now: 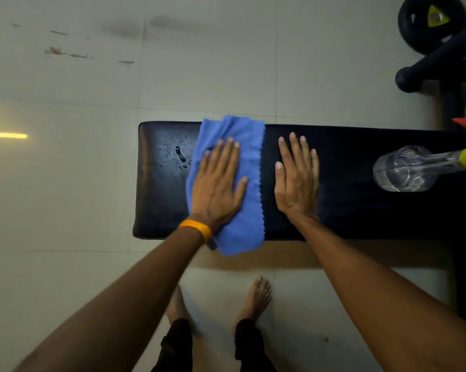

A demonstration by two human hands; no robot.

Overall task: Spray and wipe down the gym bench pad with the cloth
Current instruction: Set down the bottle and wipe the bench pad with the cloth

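The left hand (215, 183) presses the blue microfibre cloth (242, 229) flat across the bench pad (355, 210), fingers straight and slightly apart, probably to sweep toward the droplets (181, 155) at nine o'clock. The right hand (297, 183), fingers equally straight, braces on bare pad. At three o'clock the spray bottle (404, 167) lies sideways, its head cut off.

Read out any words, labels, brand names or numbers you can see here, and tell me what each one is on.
There is no readable text anywhere in this view.
On the weight plate: a yellow triangular mark, too small and blurred to read.
On the spray bottle: clear body, no label showing.
On the wristband: plain orange, no lettering visible.
On the cloth and the bench pad: nothing printed.
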